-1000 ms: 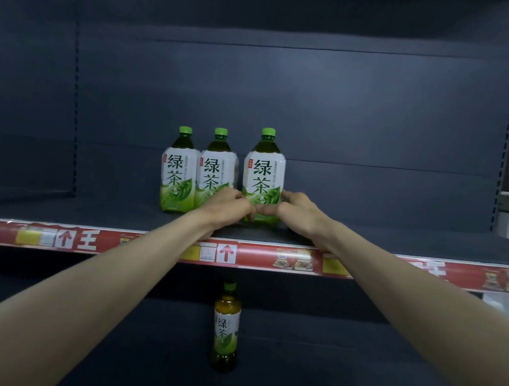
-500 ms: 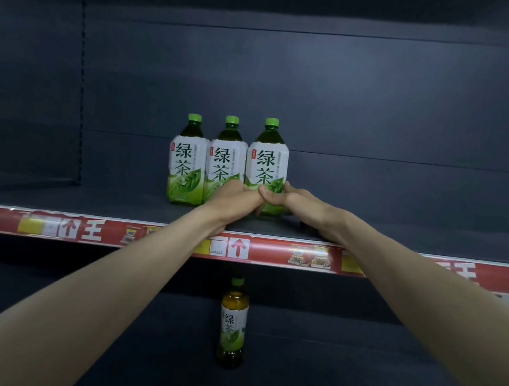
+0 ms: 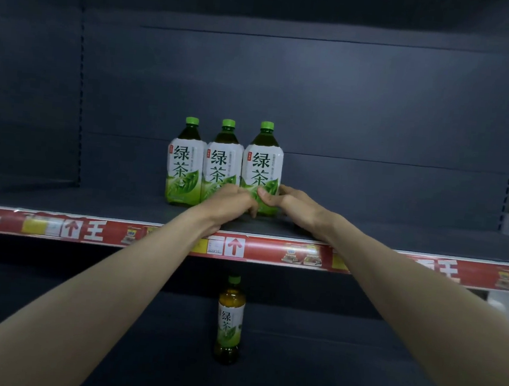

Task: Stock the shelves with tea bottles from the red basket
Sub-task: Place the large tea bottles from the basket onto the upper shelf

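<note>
Head cam: L hand (image 3: 230, 200) + R hand (image 3: 293, 201) both grip base of rightmost bottle (image 3: 262, 165), upright, dead ahead, touching middle btl (image 3: 220, 164).

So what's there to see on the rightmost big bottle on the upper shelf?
The rightmost green tea bottle is clear plastic with dark tea, a green cap and a white label with green leaves. It stands upright on the shelf, close beside the middle bottle. The left hand and right hand grip its lower part.
</note>
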